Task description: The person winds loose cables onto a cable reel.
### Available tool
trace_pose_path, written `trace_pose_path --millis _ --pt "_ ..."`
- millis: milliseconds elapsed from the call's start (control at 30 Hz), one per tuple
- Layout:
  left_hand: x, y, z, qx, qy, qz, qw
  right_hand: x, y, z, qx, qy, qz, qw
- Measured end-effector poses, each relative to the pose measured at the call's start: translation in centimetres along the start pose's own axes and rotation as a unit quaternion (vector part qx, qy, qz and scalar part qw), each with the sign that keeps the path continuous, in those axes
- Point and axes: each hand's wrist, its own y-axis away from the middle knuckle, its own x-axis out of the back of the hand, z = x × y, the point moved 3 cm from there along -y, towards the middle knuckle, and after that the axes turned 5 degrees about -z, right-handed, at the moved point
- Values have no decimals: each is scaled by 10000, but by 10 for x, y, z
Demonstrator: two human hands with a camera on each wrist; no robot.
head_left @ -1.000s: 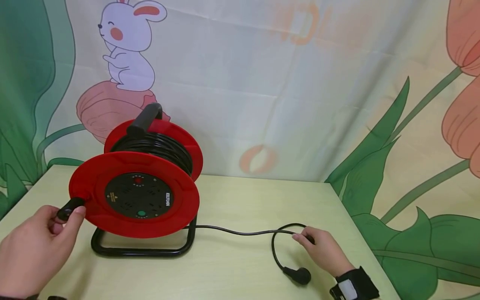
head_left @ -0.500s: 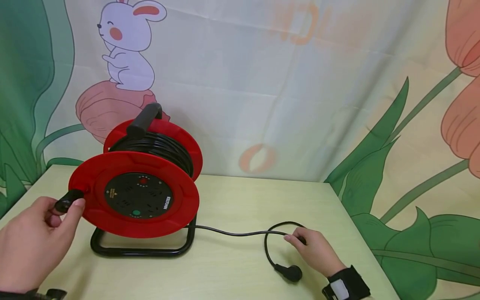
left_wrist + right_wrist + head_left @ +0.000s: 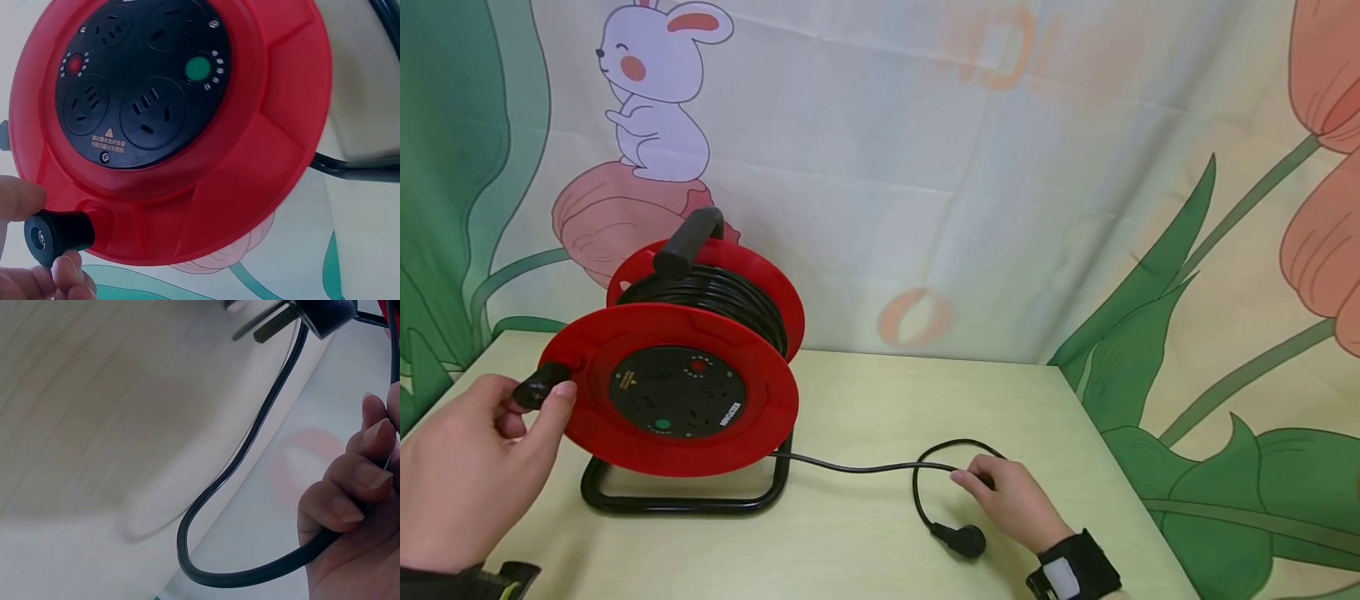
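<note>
A red cable reel (image 3: 760, 400) with black cord wound on its drum stands on the left of the table. My left hand (image 3: 482, 467) grips the black crank knob (image 3: 538, 387) at the reel's left edge; the left wrist view shows thumb and fingers around the knob (image 3: 59, 234). From the reel's lower right a black cord (image 3: 865, 468) runs to my right hand (image 3: 1018, 504), which holds it with curled fingers. Past that hand the cord (image 3: 240, 578) loops back, ending in a black plug (image 3: 961, 540) beside the hand. Metal prongs (image 3: 275, 325) of the plug show in the right wrist view.
The reel rests on a black tube frame (image 3: 685, 505) and has a black carrying handle (image 3: 688, 242) on top. A printed curtain (image 3: 880, 167) hangs behind the pale table (image 3: 850, 550). The table's right edge lies beyond my right hand.
The reel's face has turned clockwise, and my left hand has risen slightly with the knob. My right hand has moved left toward the reel, the cord and plug coming along.
</note>
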Motion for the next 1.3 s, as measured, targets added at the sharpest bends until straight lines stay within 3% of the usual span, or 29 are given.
trace_pose_path --millis 500,800,1300 --pt "10 -8 23 -280 -231 -106 9993 -16 -5 -11 393 -67 -186 9990" --pt "16 -11 49 -834 -140 42 9964 -17 -2 -10 468 -35 -239 9986" --pt "10 -12 81 -1215 36 9 9926 -21 -2 -15 610 -133 -291 9976"
